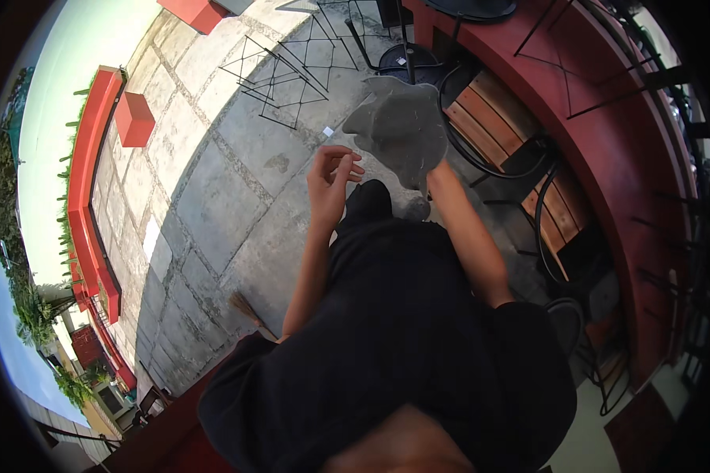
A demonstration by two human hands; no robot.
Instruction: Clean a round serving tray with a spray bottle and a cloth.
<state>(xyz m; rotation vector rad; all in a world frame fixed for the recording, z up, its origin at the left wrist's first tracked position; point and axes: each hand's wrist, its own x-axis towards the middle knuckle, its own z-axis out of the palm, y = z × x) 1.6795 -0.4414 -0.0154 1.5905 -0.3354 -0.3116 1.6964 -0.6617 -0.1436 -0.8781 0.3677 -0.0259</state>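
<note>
A grey cloth (pixel 399 127) hangs spread out in front of me, with uneven, wavy edges. My right hand (pixel 435 177) is at its lower right edge, mostly hidden behind the cloth, so its fingers and grip cannot be made out. To the left of the cloth, my left hand (pixel 334 171) is raised with fingers bent and apart, holding nothing. Below the hands shows a dark shoe or trouser leg (pixel 370 198). A small white square (pixel 328 132) lies on the paving near the cloth.
Black wire frames (pixel 284 77) stand on the stone paving (pixel 231 183) ahead. At right are a slatted wooden bench or seat (pixel 491 112), black metal chairs (pixel 547 219) and a curved red wall (pixel 591 130). A broom (pixel 245 307) lies at left; a red block (pixel 135 120) stands farther off.
</note>
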